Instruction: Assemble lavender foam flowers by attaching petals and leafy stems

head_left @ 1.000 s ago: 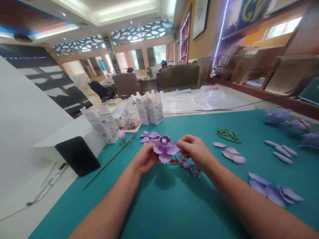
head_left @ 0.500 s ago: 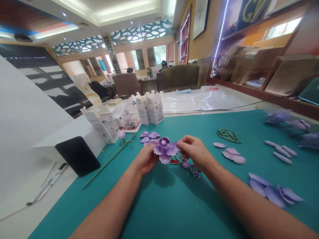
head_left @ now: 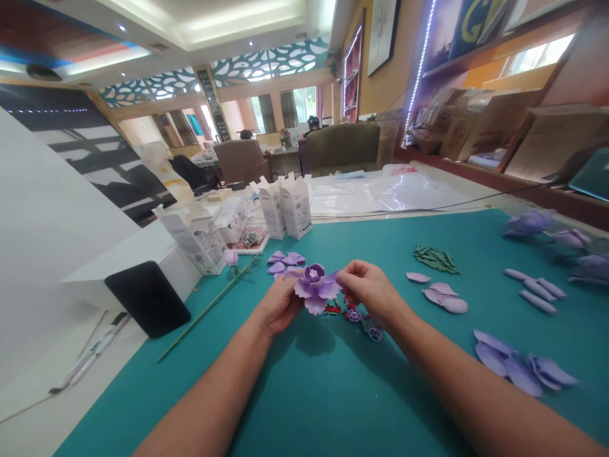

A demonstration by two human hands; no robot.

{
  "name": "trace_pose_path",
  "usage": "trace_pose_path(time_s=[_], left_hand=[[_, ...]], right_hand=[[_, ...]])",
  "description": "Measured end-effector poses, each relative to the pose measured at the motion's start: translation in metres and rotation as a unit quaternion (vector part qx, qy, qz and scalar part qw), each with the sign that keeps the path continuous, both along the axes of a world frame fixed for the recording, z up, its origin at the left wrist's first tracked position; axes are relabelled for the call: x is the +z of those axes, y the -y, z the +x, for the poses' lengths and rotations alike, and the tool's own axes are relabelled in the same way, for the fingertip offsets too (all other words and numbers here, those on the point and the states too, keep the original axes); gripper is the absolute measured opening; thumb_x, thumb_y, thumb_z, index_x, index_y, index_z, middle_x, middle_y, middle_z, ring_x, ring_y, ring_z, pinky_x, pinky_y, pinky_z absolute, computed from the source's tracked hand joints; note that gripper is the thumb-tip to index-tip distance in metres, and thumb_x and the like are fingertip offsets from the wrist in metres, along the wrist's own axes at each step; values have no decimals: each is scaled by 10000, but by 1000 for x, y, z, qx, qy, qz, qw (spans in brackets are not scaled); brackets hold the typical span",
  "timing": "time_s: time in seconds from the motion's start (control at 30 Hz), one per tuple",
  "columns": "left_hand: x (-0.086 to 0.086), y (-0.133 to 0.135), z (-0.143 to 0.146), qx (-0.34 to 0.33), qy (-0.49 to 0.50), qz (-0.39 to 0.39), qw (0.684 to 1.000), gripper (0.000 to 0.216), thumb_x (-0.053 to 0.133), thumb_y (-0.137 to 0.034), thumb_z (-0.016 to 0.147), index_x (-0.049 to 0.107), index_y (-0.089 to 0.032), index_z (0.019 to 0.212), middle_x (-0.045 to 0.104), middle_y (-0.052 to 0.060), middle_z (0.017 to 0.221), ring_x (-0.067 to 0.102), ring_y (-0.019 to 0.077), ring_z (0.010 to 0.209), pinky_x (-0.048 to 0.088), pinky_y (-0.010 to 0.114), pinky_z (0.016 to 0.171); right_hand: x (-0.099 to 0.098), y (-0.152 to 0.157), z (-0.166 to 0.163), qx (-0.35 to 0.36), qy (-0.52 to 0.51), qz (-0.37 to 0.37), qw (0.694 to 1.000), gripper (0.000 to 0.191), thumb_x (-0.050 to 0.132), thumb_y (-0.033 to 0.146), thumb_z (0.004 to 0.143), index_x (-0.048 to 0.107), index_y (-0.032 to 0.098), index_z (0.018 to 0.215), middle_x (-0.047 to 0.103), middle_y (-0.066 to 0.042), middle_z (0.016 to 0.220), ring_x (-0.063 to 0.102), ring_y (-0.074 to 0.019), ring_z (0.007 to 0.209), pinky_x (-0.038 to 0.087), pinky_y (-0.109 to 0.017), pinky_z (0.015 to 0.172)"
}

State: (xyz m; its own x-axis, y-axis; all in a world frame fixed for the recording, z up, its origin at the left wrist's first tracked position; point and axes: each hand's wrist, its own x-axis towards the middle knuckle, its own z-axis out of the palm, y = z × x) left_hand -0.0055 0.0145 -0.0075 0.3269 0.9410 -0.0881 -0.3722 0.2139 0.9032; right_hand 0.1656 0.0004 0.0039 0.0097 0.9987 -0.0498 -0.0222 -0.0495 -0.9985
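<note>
Both my hands hold a purple toy flower just above the teal mat. My left hand grips it from below on the left, fingers curled. My right hand pinches one of its petals on the right side. Under the flower lie small red pieces and two purple ring parts. Loose purple petals lie just beyond the flower.
A green stem with a pink bud lies to the left. White cartons and a black pad stand at the left back. Green rods and more petals lie to the right, finished flowers at far right.
The flower and both hands have shifted very slightly; the grip looks the same.
</note>
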Motion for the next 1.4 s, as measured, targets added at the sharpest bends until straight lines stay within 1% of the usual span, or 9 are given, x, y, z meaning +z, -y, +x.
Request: trace_pose_path(time_s=[0.33,0.53,0.67,0.77,0.87,1.03,1.13,1.23,1.4], left_hand=[[4,2,0,-6,-21,3,1000,99,702,-163,615,665,-131,700,575,3,650,499,111,610,381,218,569],[4,-1,-5,-21,-7,-11,1000,77,699,-180,615,634,-142,633,580,-7,607,476,85,522,363,201,504],[0,-5,-9,7,16,-43,999,202,696,-336,714,674,-160,811,654,20,726,556,114,588,422,222,549],[-3,-6,-10,31,43,-67,996,308,653,-458,767,670,-172,880,685,45,808,607,144,664,458,246,604],[-4,-5,-9,27,50,-71,996,402,641,-536,757,660,-179,941,694,61,871,627,171,728,474,267,628],[-1,1,-7,5,30,-39,999,611,647,-661,666,645,-171,1031,680,93,982,619,212,849,482,283,642],[1,5,-4,10,23,-34,999,581,677,-625,665,649,-165,1020,676,96,996,613,223,893,494,290,667],[2,6,-1,9,19,-48,999,436,647,-520,760,663,-152,992,674,101,1037,619,207,882,502,281,673],[9,1,-10,33,29,-69,997,341,548,-429,862,678,-139,987,686,104,1035,638,185,827,509,255,610]], right_hand=[[-1,0,1,11,-1,-21,1000,171,644,270,622,491,203,591,508,63,467,445,-81,403,330,-218,401],[-6,0,-4,36,-75,-39,996,211,673,282,603,483,204,649,490,81,458,418,-64,391,281,-193,392],[-15,-2,-5,42,-109,-44,992,254,701,305,608,486,203,696,509,79,471,434,-67,391,279,-189,389],[-19,-3,-5,45,-130,-52,989,276,719,322,629,489,201,721,532,73,489,462,-70,408,313,-188,403],[-20,-2,-5,50,-155,-53,985,299,734,334,637,486,204,742,557,68,519,497,-75,432,358,-193,429],[-21,2,-13,47,-153,-69,985,315,736,357,635,480,208,742,574,45,525,521,-97,434,394,-215,434],[-22,4,-17,40,-157,-63,985,335,748,365,618,478,205,738,590,39,538,530,-92,436,413,-213,449],[-23,4,-18,39,-151,-67,985,362,769,365,595,484,200,745,598,41,550,545,-89,450,418,-200,450],[-22,2,-15,38,-128,-69,989,331,717,433,677,516,194,786,631,14,638,575,-99,501,437,-206,457]])
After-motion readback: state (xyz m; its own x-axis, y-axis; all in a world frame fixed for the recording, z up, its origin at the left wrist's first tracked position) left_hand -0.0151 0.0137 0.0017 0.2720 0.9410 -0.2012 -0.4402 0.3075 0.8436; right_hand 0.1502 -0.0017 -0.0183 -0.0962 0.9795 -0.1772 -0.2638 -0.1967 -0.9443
